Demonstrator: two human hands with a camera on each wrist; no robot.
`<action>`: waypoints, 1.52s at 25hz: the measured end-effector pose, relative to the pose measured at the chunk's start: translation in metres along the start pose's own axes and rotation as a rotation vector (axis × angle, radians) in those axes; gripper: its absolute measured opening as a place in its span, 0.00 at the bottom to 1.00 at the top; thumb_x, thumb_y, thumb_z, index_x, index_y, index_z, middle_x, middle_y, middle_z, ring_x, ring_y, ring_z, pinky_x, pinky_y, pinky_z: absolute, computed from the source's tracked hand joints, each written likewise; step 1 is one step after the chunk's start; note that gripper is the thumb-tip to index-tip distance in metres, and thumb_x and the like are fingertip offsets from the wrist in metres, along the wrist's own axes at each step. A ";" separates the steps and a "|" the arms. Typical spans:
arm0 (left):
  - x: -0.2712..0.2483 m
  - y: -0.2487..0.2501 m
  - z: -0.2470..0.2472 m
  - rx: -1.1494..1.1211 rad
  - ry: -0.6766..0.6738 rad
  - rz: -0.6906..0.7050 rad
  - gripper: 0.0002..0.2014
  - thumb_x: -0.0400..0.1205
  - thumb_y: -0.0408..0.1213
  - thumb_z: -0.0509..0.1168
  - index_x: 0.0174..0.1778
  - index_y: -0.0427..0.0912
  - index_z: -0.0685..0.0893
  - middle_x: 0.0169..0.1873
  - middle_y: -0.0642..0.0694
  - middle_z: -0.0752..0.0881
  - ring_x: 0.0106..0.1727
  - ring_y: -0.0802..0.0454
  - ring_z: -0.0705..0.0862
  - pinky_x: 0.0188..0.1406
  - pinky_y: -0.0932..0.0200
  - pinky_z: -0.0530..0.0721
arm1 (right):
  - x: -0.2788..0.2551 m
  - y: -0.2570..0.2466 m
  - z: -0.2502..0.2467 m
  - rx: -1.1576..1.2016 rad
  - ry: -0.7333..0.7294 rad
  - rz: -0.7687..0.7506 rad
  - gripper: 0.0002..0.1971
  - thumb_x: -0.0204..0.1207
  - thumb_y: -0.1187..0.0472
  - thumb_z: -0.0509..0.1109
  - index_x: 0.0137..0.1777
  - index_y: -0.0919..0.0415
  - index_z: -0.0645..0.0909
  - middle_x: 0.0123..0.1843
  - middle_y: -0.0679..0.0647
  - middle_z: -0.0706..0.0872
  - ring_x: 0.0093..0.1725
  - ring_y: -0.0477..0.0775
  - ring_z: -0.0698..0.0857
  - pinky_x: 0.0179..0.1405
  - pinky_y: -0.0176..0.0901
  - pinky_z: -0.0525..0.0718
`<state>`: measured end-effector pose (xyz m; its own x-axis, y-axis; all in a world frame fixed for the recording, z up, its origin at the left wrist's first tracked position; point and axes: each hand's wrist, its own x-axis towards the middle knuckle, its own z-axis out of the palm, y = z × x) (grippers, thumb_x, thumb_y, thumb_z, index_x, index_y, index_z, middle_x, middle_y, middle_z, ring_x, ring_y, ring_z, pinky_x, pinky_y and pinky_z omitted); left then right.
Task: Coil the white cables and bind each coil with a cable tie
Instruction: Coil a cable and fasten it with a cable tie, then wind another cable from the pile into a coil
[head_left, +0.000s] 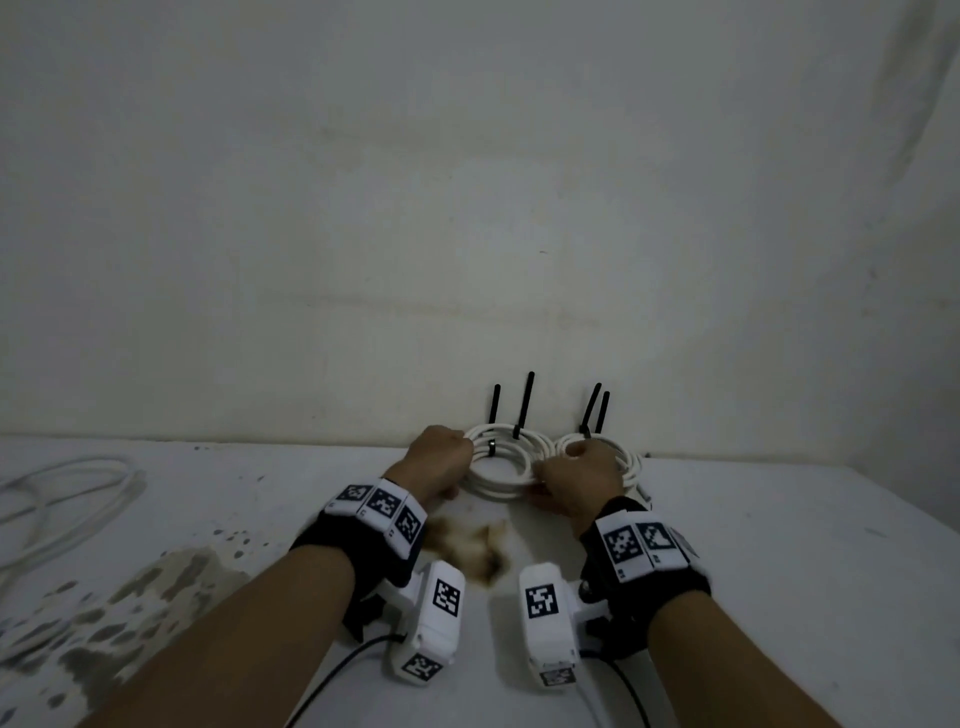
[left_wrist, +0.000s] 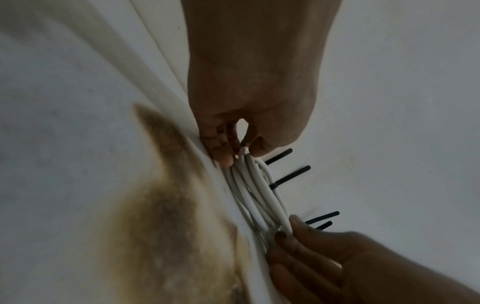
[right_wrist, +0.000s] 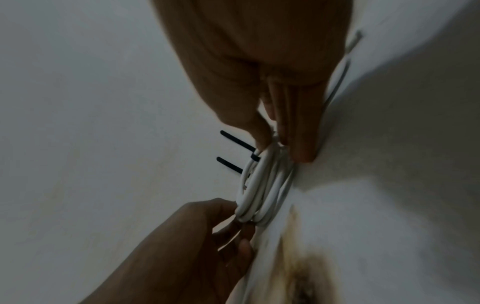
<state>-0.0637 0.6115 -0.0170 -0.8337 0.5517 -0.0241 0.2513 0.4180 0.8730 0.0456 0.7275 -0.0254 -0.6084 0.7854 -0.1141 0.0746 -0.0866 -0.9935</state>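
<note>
I see a white table (head_left: 779, 571) against a pale wall (head_left: 467, 182), with a brown stain (head_left: 475, 551) at 6 o'clock from the work. From the head view, my left hand (head_left: 441, 460) grips the coil (head_left: 501, 486) at its 9 o'clock edge and my right hand (head_left: 579, 475) grips it at 3 o'clock; the coil lies at the table's far edge by the wall. Two black ties (head_left: 522, 410) rise from its 12 o'clock side. A second coil (head_left: 626, 460) touches it at 3 o'clock, partly under my right hand, with its own ties (head_left: 595, 410). A loose cable (head_left: 67, 499) lies well apart at 9 o'clock. From the left wrist, the left hand (left_wrist: 249, 92) pinches the coil (left_wrist: 262, 195) between thumb and fingertips (left_wrist: 226, 159), and the right hand (left_wrist: 324, 263) holds the far end. From the right wrist, the right hand (right_wrist: 259, 61) pinches the coil (right_wrist: 262, 185) with fingers (right_wrist: 302, 148) curled over it, while the left hand (right_wrist: 192, 242) grips the other end; ties (right_wrist: 237, 142) stick out at 9 o'clock.
</note>
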 end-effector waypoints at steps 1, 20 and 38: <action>0.002 -0.001 -0.001 0.006 -0.015 0.003 0.13 0.86 0.32 0.54 0.47 0.31 0.83 0.39 0.34 0.84 0.30 0.40 0.82 0.30 0.58 0.80 | 0.004 0.003 -0.003 -0.060 0.008 -0.028 0.12 0.72 0.68 0.78 0.47 0.66 0.76 0.48 0.75 0.87 0.37 0.69 0.90 0.37 0.63 0.91; -0.107 0.003 -0.102 0.709 -0.021 0.189 0.22 0.84 0.47 0.61 0.74 0.46 0.78 0.73 0.44 0.77 0.71 0.47 0.78 0.70 0.58 0.74 | -0.129 -0.064 0.020 -1.205 -0.299 -0.370 0.07 0.78 0.61 0.68 0.44 0.65 0.80 0.40 0.59 0.82 0.46 0.60 0.85 0.41 0.44 0.80; -0.322 -0.115 -0.359 1.233 -0.023 -0.193 0.17 0.86 0.43 0.58 0.61 0.35 0.83 0.60 0.38 0.83 0.56 0.41 0.86 0.54 0.51 0.85 | -0.309 -0.040 0.246 -1.676 -0.884 -0.982 0.19 0.83 0.53 0.69 0.68 0.63 0.78 0.66 0.64 0.79 0.59 0.67 0.84 0.59 0.57 0.85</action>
<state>-0.0008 0.1267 0.0648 -0.9025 0.4137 -0.1201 0.4297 0.8842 -0.1833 0.0358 0.3377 0.0481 -0.9572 -0.2400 -0.1619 -0.2667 0.9487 0.1701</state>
